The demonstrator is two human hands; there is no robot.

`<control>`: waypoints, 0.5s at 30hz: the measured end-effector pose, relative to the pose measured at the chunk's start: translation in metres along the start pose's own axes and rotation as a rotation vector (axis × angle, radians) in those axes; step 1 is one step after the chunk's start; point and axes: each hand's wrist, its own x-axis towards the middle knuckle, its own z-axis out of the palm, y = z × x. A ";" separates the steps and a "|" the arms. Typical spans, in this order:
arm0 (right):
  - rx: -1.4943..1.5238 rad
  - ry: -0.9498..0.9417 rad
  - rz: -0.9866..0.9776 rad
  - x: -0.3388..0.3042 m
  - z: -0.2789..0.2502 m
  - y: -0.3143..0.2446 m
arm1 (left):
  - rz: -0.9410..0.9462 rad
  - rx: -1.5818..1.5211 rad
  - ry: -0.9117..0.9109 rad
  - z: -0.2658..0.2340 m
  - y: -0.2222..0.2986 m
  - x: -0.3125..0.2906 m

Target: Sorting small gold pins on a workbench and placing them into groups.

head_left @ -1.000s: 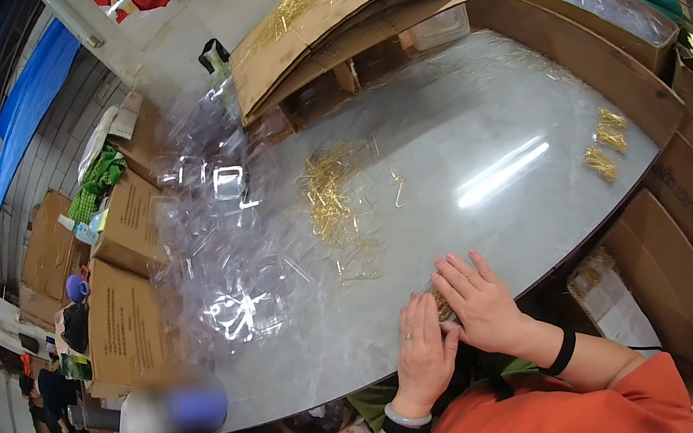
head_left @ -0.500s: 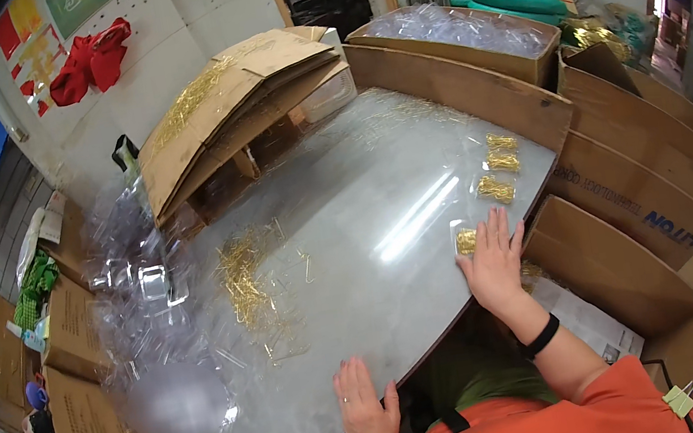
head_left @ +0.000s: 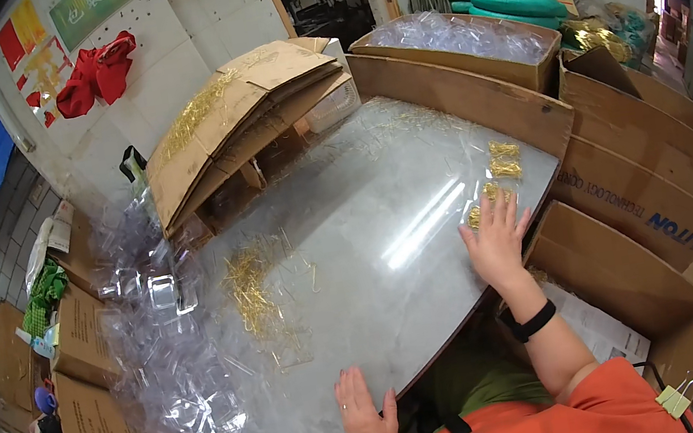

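Note:
My right hand point(head_left: 496, 247) lies flat with fingers spread over a small clear pack of gold wire pieces point(head_left: 474, 217) by the table's right edge. The fingers hide part of that pack and of the one just beyond. Further up the same edge are gold-filled packs point(head_left: 505, 167), set in a row. My left hand point(head_left: 366, 422) rests open on the near edge of the grey table point(head_left: 381, 320) and holds nothing. Left of the middle, a loose pile of thin gold wire pieces point(head_left: 252, 295) is spread out; some look bent at the ends.
A heap of clear plastic cases point(head_left: 173, 371) covers the table's left side. A cardboard shelf point(head_left: 255, 95) with gold pieces on top stands at the back. Beyond the wooden rim is a box of clear plastic pieces point(head_left: 464, 42). Open cartons point(head_left: 617, 264) stand at right.
My right hand has slid away from me along the edge, taking the nearest pack up close to the row. My left hand stays nearly in place. The view has shifted slightly.

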 end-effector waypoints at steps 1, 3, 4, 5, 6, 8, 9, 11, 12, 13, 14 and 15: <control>0.066 0.013 -0.062 0.005 -0.002 0.001 | -0.006 -0.010 -0.016 -0.001 -0.002 0.000; 0.185 -0.026 -0.168 0.023 -0.004 0.005 | -0.019 -0.033 -0.041 -0.006 -0.003 0.001; 0.230 -0.072 -0.210 0.042 -0.009 0.010 | -0.016 -0.014 -0.044 -0.008 -0.001 0.005; 0.274 -0.120 -0.254 0.063 -0.013 0.013 | -0.015 0.006 -0.047 -0.012 0.001 0.008; 0.268 -0.188 -0.280 0.089 -0.016 0.013 | -0.017 0.028 -0.050 -0.015 0.003 0.011; 0.254 -0.333 -0.326 0.149 -0.020 0.011 | -0.019 0.153 -0.011 -0.020 0.001 0.012; 0.183 -0.337 -0.351 0.178 -0.010 0.015 | -0.021 0.218 0.006 -0.023 -0.001 0.011; 0.025 -0.424 -0.320 0.234 0.019 0.024 | -0.106 0.254 -0.008 -0.022 -0.013 0.004; -0.071 -0.503 -0.268 0.258 0.029 0.028 | -0.146 0.266 -0.017 -0.020 -0.018 0.000; -0.129 -0.546 -0.249 0.275 0.042 0.037 | -0.165 0.279 -0.033 -0.019 -0.020 -0.002; -0.192 -0.592 -0.230 0.291 0.055 0.049 | -0.173 0.293 -0.050 -0.019 -0.020 -0.003; -0.259 -0.635 -0.214 0.303 0.064 0.054 | -0.185 0.305 -0.064 -0.018 -0.017 -0.003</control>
